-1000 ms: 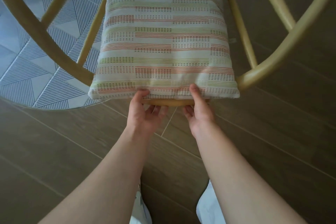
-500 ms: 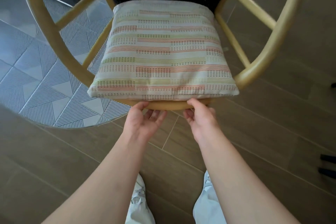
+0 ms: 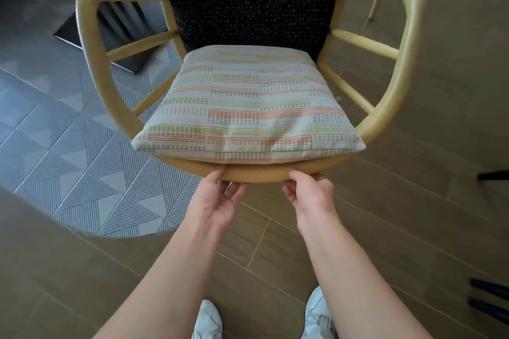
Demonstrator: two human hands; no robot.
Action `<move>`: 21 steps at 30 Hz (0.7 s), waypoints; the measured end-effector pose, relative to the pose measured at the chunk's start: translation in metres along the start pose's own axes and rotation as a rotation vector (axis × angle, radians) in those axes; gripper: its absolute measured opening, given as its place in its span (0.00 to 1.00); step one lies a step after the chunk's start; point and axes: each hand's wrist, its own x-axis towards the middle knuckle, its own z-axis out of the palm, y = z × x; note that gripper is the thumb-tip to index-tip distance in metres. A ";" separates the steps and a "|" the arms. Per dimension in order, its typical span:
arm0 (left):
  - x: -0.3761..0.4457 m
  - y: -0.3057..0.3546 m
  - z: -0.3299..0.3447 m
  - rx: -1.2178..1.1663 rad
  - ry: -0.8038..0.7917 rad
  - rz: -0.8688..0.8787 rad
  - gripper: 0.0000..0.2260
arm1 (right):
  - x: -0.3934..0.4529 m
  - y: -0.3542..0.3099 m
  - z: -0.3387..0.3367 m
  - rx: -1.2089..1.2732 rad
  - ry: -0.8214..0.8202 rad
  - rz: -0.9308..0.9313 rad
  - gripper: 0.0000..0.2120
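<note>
Now | seat rim (image 3: 257,174) gripped by curled left hand (image 3: 217,198) and right hand (image 3: 309,195) | armchair (image 3: 396,63) best pulled evenly, striped cushion (image 3: 248,113) level.

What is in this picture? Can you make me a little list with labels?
Cushion: striped, lying flat on the chair seat, back edge against the dark backrest
Chair: yellow wood, curved arms
Left hand: thumb on the seat's front rim, below the cushion
Right hand: at the same rim; grip unclear
Floor: brown planks, grey patterned area on the left
Feet: white shoes at the bottom
</note>
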 end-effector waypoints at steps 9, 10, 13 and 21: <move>-0.022 0.054 0.065 0.069 -0.015 0.119 0.19 | -0.018 -0.078 0.038 -0.010 -0.061 -0.070 0.08; -0.023 0.058 0.071 0.075 -0.019 0.140 0.19 | -0.020 -0.085 0.042 0.015 -0.081 -0.071 0.07; -0.025 0.073 0.093 0.105 -0.037 0.228 0.15 | -0.024 -0.110 0.055 0.085 -0.170 -0.101 0.09; -0.032 0.107 0.142 0.140 -0.070 0.335 0.15 | -0.022 -0.164 0.083 0.121 -0.289 -0.133 0.14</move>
